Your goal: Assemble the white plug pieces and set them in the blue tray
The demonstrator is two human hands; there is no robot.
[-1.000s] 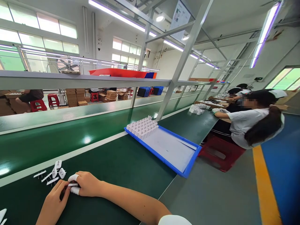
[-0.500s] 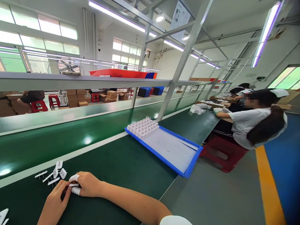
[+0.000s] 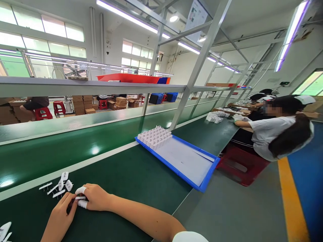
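My left hand and my right hand meet low on the dark green bench, fingers curled together around something small that I cannot make out. White finger cots cover the right fingertips. Just beyond them lies a small cluster of white plug parts with metal prongs. More white pieces show at the lower left edge. A blue tray to the right holds a block of several white chargers at its far end and a white liner.
A green conveyor belt runs behind the bench under a metal shelf with a red tray. A seated person in white works further along on the right. Cardboard boxes and red stools stand beyond the line.
Nothing but a slight shift of the camera; both hands stay pressed together at the same spot.
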